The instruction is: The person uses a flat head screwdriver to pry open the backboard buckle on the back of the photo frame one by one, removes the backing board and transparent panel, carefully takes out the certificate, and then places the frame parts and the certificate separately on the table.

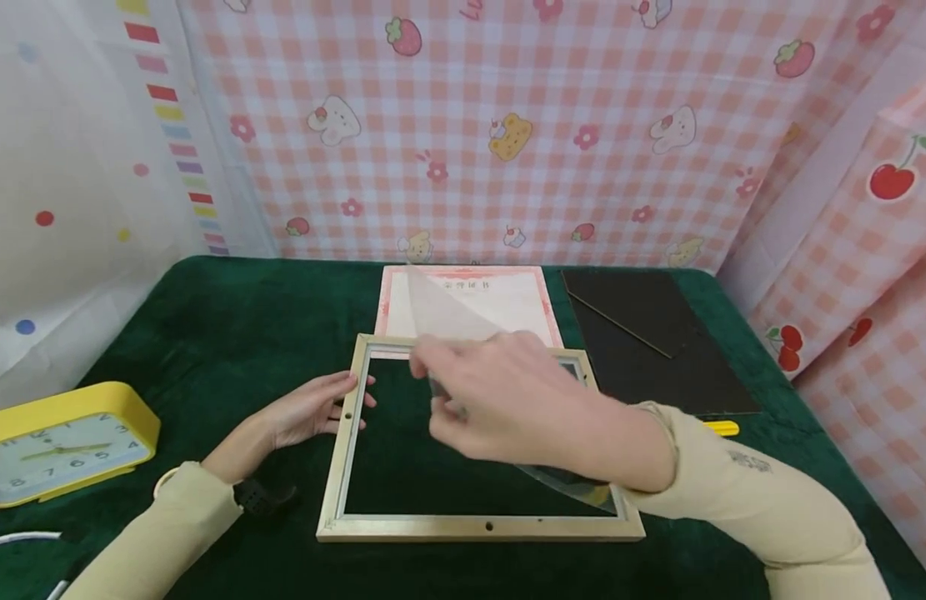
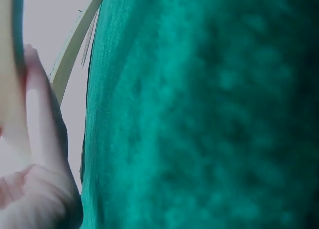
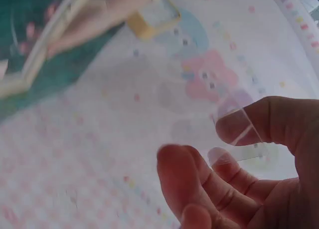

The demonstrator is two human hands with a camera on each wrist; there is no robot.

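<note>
A pale wooden picture frame [image 1: 478,528] spreads before me, dark green cloth showing through its opening. My left hand [image 1: 301,412] grips its left side bar, with fingertips showing inside the opening. In the left wrist view, that hand's thumb side [image 2: 45,124] lies along the wooden bar. Over the frame, my right hand [image 1: 511,400] pinches a clear sheet [image 1: 451,308], which slants from upper left to lower right. The right wrist view shows a corner of the sheet [image 3: 244,134] between thumb and fingers. My right hand and forearm hide much of the sheet and the frame's right part.
Behind the frame lies a paper with a pink border [image 1: 470,296], partly overlapped by the frame. A black board [image 1: 658,358] with a thin strip on it lies at right. At left stand a yellow clock [image 1: 132,417] and a white cable [image 1: 20,538]. A yellow object [image 1: 722,427] peeks past my right sleeve.
</note>
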